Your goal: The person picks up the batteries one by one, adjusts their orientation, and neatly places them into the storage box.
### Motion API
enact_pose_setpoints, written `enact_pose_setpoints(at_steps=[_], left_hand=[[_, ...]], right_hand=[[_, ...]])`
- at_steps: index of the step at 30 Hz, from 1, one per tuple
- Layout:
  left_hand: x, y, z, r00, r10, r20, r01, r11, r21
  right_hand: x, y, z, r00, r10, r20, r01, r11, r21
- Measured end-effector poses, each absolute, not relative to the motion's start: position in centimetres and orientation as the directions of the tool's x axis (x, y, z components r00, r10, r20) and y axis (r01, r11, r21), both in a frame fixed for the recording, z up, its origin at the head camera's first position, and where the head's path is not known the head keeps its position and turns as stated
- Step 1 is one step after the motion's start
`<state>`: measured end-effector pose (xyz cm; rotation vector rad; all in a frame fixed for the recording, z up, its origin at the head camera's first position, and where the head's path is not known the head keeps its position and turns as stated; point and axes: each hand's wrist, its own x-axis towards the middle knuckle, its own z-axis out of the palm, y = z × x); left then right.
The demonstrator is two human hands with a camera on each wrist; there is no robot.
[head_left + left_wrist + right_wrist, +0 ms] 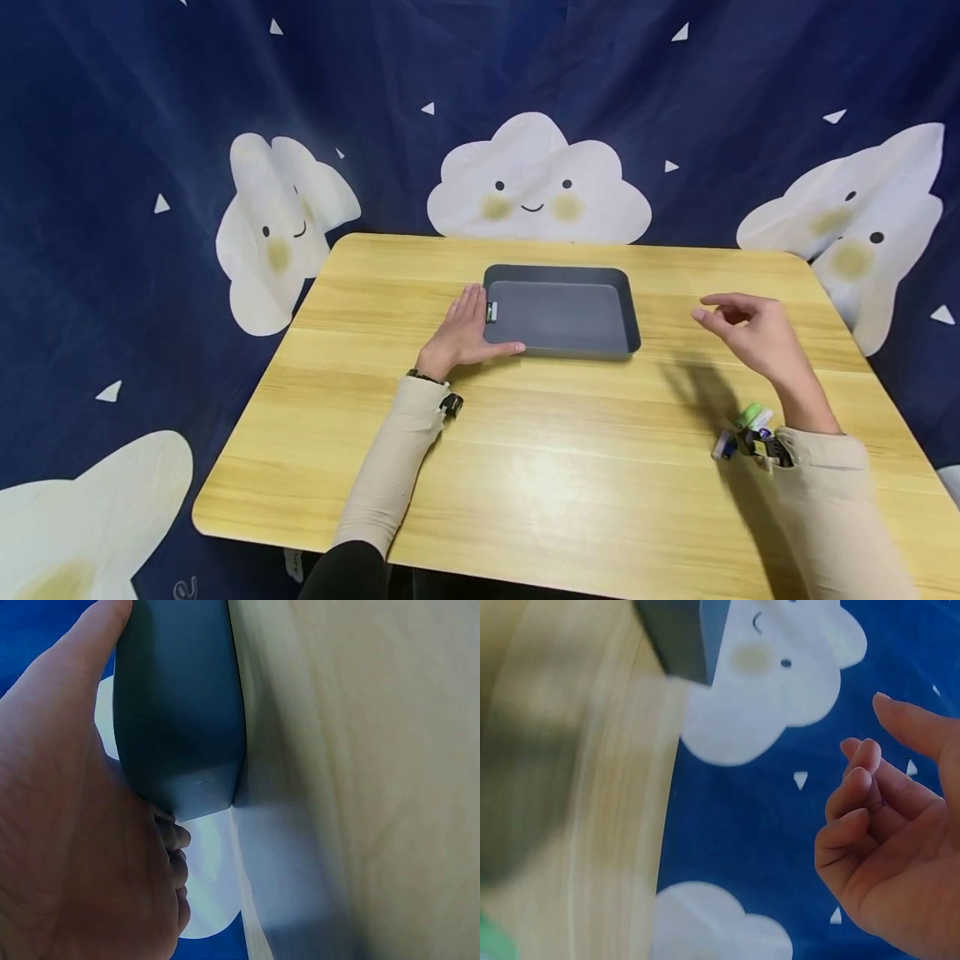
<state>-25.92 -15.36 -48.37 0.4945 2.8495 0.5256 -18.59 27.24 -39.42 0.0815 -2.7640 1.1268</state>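
The shallow dark grey tray (570,312) sits flat on the desk (525,467), nearer the far edge than the near one, with one small item (491,312) inside against its left wall. It looks light, stiff and smooth, so it would probably slide easily if nudged; the best hold seems to be the upright walls, on opposite sides. The left hand (465,329) lies against the left wall, fingers straight and thumb spread along the near rim, touching rather than gripping. The right hand (757,333) is raised to the right of the tray, fingers loosely bent, thumb apart, holding nothing. Open room lies towards the near edge and between tray and right hand; the far edge gives less, and the small coloured items (752,417) near the right wrist could be knocked
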Motion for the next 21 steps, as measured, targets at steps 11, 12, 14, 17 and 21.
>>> enact_pose_setpoints(at_steps=[11,12,14,17,21], left_hand=[[-26.1,-15.3,-48.3,-0.921,0.365,-0.136,0.291,0.877,0.382],[-26.1,-15.2,-48.3,-0.92,0.366,-0.139,0.291,0.878,0.38],[-26.2,-15.2,-48.3,-0.92,0.366,-0.142,0.29,0.878,0.381],[-26.2,-15.2,-48.2,-0.918,0.361,-0.161,0.282,0.883,0.374],[-26.1,-15.2,-48.2,-0.919,0.357,-0.168,0.279,0.889,0.363]], right_hand=[[-15.3,31.8,-41.4,-0.99,-0.021,0.138,-0.102,0.784,-0.612],[-15.0,32.1,-41.7,-0.991,-0.03,0.131,-0.103,0.795,-0.598],[-14.5,32.6,-42.3,-0.992,-0.052,0.115,-0.109,0.816,-0.568],[-13.8,33.1,-43.2,-0.996,-0.066,0.062,-0.089,0.844,-0.529],[-13.1,33.7,-44.1,-0.997,-0.075,-0.016,-0.059,0.881,-0.47]])
